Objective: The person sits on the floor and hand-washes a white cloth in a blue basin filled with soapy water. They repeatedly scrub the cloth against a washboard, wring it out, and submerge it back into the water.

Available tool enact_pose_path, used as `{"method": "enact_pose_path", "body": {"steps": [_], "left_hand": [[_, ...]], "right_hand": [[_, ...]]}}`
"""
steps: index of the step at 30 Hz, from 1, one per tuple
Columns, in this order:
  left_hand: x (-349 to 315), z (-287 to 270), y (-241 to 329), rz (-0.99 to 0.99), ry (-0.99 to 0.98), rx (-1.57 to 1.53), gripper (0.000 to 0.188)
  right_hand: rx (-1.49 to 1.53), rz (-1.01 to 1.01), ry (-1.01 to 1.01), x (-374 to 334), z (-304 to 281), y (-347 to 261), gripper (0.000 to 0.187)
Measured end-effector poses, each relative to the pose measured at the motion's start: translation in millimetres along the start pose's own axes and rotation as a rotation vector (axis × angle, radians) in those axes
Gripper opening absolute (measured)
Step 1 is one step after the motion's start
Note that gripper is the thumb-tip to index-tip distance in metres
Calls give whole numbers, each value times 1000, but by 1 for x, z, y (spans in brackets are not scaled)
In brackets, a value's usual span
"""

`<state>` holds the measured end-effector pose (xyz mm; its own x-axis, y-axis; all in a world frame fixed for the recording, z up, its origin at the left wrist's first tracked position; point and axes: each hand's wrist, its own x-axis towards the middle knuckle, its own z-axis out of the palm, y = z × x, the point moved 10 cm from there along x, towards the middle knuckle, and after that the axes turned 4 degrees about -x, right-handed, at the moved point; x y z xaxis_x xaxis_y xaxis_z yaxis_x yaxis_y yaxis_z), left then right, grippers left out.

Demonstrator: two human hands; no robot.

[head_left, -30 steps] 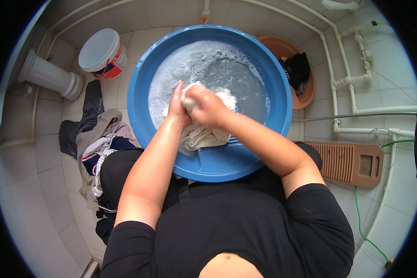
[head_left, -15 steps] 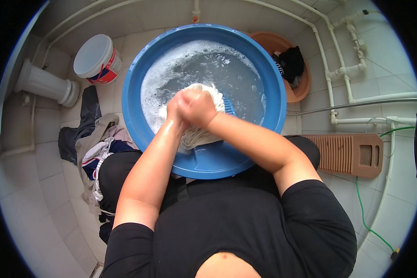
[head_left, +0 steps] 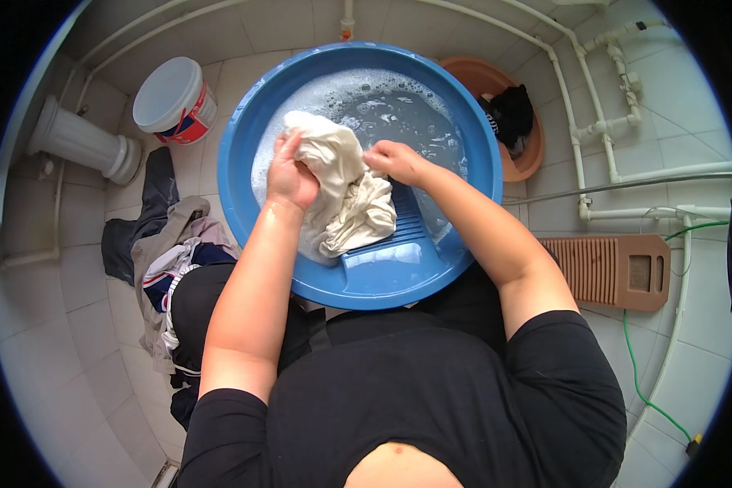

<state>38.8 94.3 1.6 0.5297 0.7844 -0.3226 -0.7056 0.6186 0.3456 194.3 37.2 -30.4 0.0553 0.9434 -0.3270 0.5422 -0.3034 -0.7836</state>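
You hold a crumpled off-white cloth (head_left: 333,154) in a round blue plastic tub (head_left: 234,167)
Left hand (head_left: 294,176) clamped on its left side, right hand (head_left: 397,163) pinching its edge

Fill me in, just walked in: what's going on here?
A person is handling a wet-looking, off-white cloth over a big blue tub of sudsy water. The left hand grips the cloth's raised part; the right hand is closed at its right edge. The lower part lies bunched against the tub's ridged slope. A clothes pile lies to the person's left; a brown washboard sits to the right.
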Motion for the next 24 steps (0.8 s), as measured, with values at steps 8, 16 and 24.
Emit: {"method": "enact_pose_path", "body": {"steps": [8,16,24], "left_hand": [[8,-71,16,146,346,204,25],[-2,-44,-18,-131,279,784,69],[18,-42,-29,30,135,694,58]], "right_hand": [[70,-113,424,-22,-103,-4,21],[-500,293,218,9,-85,64,81],[-490,47,365,20,-44,12,53]]}}
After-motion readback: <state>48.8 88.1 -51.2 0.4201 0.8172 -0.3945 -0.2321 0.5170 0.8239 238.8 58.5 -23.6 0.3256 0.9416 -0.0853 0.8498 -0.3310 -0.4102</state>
